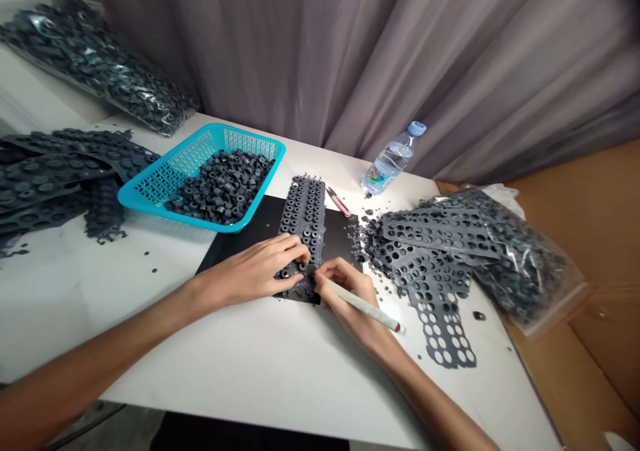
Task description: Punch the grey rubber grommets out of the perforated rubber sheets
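On the black mat mid-surface, the left hand presses open-fingered on the grey rubber sheet. The right hand grips a white stick, tip at the sheet's near end. It seems to be poking rings out, and the next poke calls for a firmly pinned sheet.

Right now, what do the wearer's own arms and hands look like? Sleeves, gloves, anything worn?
Both arms are bare as far up as the view reaches: no sleeve on the left forearm or the right forearm. The left hand and right hand are ungloved. No watch, ring, band or marking shows on either.
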`<state>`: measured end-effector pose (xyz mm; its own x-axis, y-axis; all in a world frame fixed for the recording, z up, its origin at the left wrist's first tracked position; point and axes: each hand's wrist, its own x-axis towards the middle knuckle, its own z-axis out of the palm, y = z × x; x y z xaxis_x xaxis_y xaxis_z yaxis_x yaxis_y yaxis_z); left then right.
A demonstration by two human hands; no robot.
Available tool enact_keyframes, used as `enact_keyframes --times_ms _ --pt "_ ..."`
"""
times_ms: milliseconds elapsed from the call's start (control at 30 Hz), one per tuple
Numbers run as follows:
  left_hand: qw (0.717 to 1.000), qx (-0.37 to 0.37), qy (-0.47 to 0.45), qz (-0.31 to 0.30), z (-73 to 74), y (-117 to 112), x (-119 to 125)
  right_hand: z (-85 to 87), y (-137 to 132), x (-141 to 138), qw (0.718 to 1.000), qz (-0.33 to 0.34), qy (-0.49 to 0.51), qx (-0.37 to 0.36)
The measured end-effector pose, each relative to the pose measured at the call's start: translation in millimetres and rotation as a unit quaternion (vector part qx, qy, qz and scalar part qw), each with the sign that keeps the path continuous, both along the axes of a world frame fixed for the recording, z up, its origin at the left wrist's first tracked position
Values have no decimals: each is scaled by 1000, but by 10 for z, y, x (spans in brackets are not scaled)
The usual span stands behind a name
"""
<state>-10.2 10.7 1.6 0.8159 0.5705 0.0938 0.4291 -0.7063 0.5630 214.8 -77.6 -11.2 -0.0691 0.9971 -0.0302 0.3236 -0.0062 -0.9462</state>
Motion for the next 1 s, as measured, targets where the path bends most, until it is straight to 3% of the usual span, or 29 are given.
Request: enact_keyframes --times_ms 267,500,800,1000 --pt "996 -56 -61 28 -149 -67 130 -86 20 51 996 -21 81 -21" --pt "995 -83 -50 14 -101 -35 79 -95 40 70 998 -7 56 -31" --pt "996 -53 -67 -1 -141 -3 46 -107 37 39 999 -7 32 -15" --pt "999 17 -28 -24 -115 -22 75 -85 36 33 999 -7 27 -19"
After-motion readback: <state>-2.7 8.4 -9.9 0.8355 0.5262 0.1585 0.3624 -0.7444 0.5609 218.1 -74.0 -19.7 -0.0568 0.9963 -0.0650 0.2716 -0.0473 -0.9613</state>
